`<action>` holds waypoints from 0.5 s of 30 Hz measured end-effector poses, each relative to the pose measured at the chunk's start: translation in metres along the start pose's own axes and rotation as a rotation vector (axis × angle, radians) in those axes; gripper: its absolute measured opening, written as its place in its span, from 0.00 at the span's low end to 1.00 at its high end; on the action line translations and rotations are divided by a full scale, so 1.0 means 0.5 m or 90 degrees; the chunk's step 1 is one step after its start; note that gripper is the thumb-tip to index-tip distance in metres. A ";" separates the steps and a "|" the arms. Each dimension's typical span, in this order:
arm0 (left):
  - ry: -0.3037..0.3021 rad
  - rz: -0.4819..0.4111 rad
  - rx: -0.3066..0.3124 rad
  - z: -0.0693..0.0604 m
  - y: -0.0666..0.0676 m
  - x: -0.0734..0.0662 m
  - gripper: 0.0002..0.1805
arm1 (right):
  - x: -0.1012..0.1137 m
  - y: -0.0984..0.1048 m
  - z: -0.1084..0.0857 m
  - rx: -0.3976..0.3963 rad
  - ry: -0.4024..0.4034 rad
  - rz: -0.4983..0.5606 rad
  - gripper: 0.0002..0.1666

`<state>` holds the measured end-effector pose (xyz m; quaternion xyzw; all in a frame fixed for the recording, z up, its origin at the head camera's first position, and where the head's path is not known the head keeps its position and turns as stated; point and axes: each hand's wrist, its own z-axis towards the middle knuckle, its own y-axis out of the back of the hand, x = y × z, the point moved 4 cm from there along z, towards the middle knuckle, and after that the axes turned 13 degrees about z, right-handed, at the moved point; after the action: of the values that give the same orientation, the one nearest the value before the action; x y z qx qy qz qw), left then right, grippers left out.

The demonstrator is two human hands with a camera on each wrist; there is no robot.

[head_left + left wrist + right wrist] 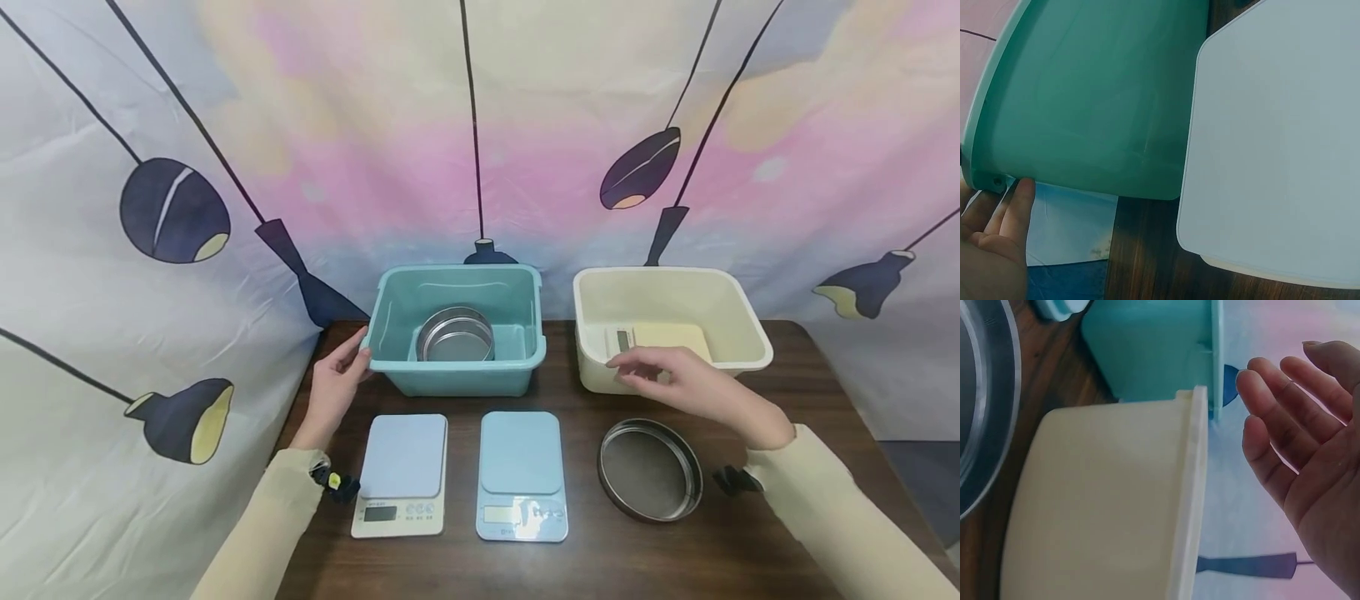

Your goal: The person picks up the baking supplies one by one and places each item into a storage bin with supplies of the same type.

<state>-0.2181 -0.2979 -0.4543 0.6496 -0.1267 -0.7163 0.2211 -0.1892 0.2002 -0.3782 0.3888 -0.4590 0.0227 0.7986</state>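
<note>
Before a lamp-print backdrop [405, 92], a left hand [335, 382] gripped the rim of a blue tub [457, 380] to its right, seemingly to steady it, as a right hand [686, 382], fingers loosely spread and holding nothing, hovered over a cream tub [597, 375], a scale [669, 334] inside beyond its fingertips.

Head feed | I note dark wood tabletop [585, 562] | pastel backdrop cloth [390, 125] behind it | dark printed lamps [142, 208] on cloth
</note>
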 end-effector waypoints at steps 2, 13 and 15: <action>0.004 0.001 0.001 -0.002 0.000 0.001 0.27 | -0.006 0.000 -0.019 -0.005 -0.012 0.004 0.17; -0.018 -0.031 0.000 0.004 -0.001 0.011 0.27 | -0.048 -0.005 -0.116 -0.050 -0.005 0.018 0.21; -0.014 -0.031 -0.002 0.005 -0.002 0.015 0.27 | -0.058 -0.007 -0.134 -0.059 -0.020 -0.001 0.21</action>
<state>-0.2210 -0.3008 -0.4610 0.6441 -0.1126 -0.7289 0.2031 -0.1566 0.2500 -0.4207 0.3517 -0.4716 -0.0051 0.8086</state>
